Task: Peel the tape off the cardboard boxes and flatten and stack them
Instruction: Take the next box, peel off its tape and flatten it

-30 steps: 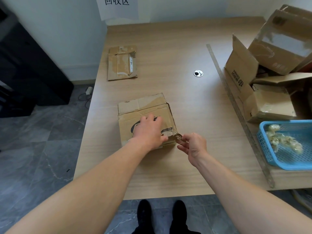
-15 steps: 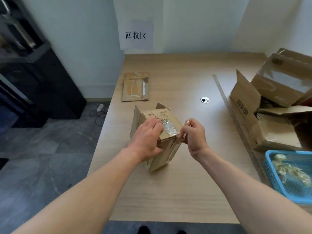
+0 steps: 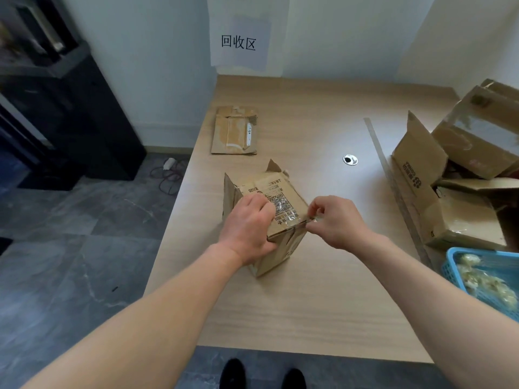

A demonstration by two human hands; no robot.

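Early in the job, by the look of it: one flattened box (image 3: 234, 131) lies at the far left of the table (image 3: 309, 304); a heap of boxes not yet flattened (image 3: 463, 192) waits at the right; the cardboard box (image 3: 280, 197) stands mid-table, far flaps open, the left hand (image 3: 247, 228) curled over its top, the right hand (image 3: 339, 223) with fingers pinching a tape strip (image 3: 311, 219) at its right edge; the blue basket (image 3: 452, 252) holds what look like crumpled tape wads (image 3: 477, 279).
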